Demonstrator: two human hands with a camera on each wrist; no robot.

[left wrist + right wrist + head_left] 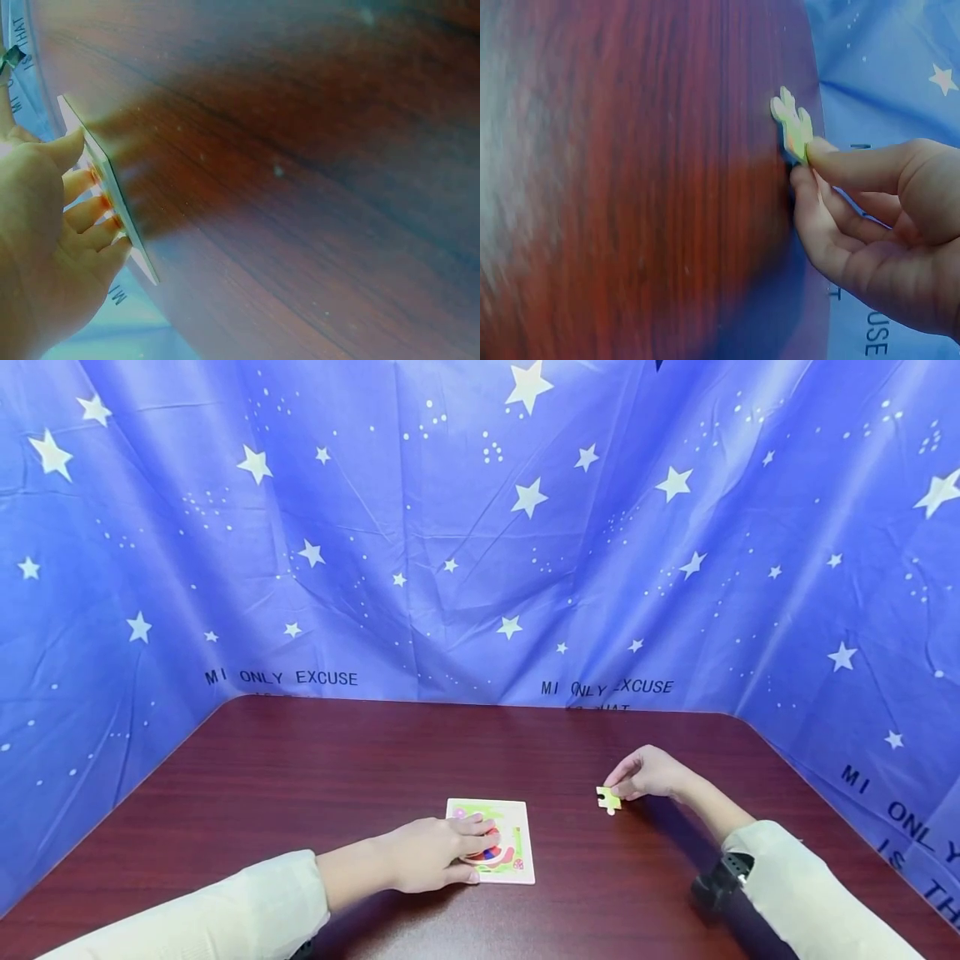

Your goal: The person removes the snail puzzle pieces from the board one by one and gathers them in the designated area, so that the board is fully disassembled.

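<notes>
My left hand (431, 853) rests on a square puzzle board (517, 814) with a pale border and a colourful picture. Its fingers lie spread and mostly straight across the picture, hiding part of it, with the thumb near the front edge. From the left wrist view, the board (112, 176) shows edge-on on the table under the fingers. To the right, my right hand (651, 772) pinches a yellow-green jigsaw piece (609, 799) between thumb and fingers. In the right wrist view the piece (793, 129) is held by one edge, its knobs pointing away from the hand, close over the table.
The dark red-brown wooden table (337, 760) carries the board left of the piece. Behind and beside it hangs a blue curtain (450, 527) with white stars and black lettering. A black device (723, 881) is strapped at the right wrist.
</notes>
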